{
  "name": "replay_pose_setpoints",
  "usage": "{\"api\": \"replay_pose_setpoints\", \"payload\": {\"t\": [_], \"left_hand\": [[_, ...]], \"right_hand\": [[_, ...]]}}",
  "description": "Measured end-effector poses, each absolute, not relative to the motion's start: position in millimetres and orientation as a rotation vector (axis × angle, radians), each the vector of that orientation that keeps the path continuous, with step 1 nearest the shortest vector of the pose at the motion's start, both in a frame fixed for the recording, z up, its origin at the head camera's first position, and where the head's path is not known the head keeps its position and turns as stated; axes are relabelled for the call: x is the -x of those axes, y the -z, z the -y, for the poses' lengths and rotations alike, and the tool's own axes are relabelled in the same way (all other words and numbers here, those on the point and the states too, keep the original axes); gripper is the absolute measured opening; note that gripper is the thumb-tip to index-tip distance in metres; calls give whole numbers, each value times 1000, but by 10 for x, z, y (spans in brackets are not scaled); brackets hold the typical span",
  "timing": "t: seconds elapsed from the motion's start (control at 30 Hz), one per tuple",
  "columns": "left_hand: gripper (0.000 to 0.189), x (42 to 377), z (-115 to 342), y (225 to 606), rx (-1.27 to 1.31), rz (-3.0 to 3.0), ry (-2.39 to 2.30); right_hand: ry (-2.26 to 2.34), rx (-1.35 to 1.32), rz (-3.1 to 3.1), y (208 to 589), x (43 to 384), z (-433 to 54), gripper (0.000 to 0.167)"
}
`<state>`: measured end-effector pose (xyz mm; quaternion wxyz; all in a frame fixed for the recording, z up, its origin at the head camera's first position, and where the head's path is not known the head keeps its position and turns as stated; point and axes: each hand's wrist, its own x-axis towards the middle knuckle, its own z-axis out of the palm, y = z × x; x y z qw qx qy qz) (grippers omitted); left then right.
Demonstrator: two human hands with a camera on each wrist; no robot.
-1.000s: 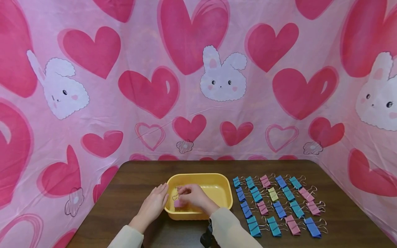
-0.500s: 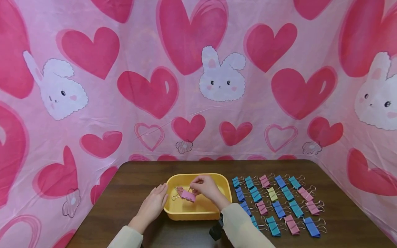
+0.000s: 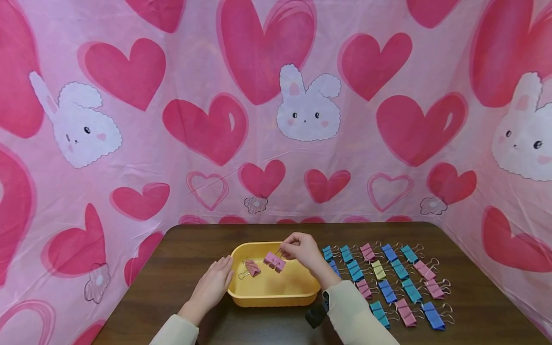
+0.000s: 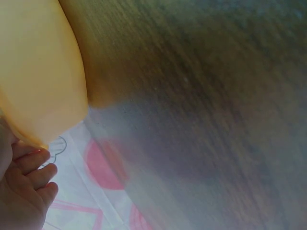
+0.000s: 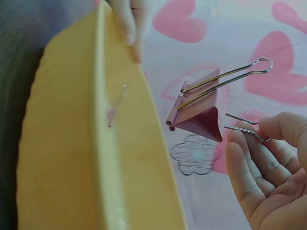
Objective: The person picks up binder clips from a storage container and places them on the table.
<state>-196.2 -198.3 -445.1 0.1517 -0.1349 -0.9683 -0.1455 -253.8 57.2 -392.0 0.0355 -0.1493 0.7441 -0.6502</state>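
My right hand (image 3: 305,249) pinches one wire handle of a pink binder clip (image 3: 274,261), held up over the yellow tub (image 3: 276,300). The right wrist view shows that binder clip (image 5: 201,108) hanging in the air, its other wire handle sticking out free. Inside the tub, at its left end, lies a second pink binder clip (image 3: 252,268). My left hand (image 3: 212,286) rests against the tub's left side with its fingers fairly straight. In the left wrist view the fingers of the left hand (image 4: 29,184) touch the tub's rim.
Right of the tub, binder clips in blue, teal, pink and yellow lie in rows on the dark wooden table (image 3: 172,268), among them a yellow clip (image 3: 379,270) and a blue clip (image 3: 433,316). A pink heart-patterned cloth (image 3: 362,143) hangs behind and at both sides.
My right hand has lifted a pink binder clip from the tub's left part and carried it up and to the right. The left hand has stayed at the tub's side.
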Motion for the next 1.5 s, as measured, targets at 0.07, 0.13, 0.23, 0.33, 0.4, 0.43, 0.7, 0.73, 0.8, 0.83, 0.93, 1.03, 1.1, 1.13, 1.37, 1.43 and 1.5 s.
{"api": "replay_pose_setpoints", "payload": {"t": [0.07,0.13,0.23,0.33,0.4,0.43,0.7,0.73,0.8,0.83,0.93,1.03,1.1,1.13,1.37,1.43,1.5], "left_hand": [[39,1953,1982,4449,387,2778,417],[38,1944,1981,4449,392,2773,412],[38,1937,1980,4447,392,2774,407],[39,1939,1979,4444,383,2787,409],[39,1939,1977,4439,379,2792,411],[39,1939,1977,4438,380,2791,411],[40,1939,1971,4430,373,2804,415],[40,1939,1971,4429,369,2809,417],[40,1939,1970,4430,368,2814,416],[40,1940,1970,4431,368,2814,416],[40,1944,1974,4436,374,2808,414],[40,1950,1978,4443,375,2806,413],[40,1952,1978,4443,374,2810,418],[40,1955,1979,4446,374,2810,418],[41,1960,1978,4442,367,2823,415],[41,1959,1978,4442,366,2821,413],[40,1956,1977,4443,365,2821,413]], "right_hand": [[2029,445,-2262,3881,2531,-623,12],[2057,438,-2249,3842,2522,-676,12],[2075,424,-2245,3793,2512,-765,11],[2097,406,-2236,3756,2506,-863,10],[2121,406,-2218,3735,2502,-932,11],[2133,410,-2212,3727,2501,-965,11],[2188,380,-2214,3653,2457,-1239,12],[2199,368,-2204,3647,2453,-1278,13],[2216,340,-2204,3640,2443,-1358,14],[2220,337,-2208,3636,2435,-1400,15],[2236,329,-2220,3628,2419,-1526,21],[2258,307,-2232,3622,2407,-1655,23],[2295,298,-2219,3615,2397,-1742,20],[2311,291,-2215,3612,2391,-1787,18],[2450,424,-2158,3646,2336,-2137,11],[2533,537,-2062,3751,2397,-2282,9],[2573,574,-2022,3850,2452,-2423,9]]}}
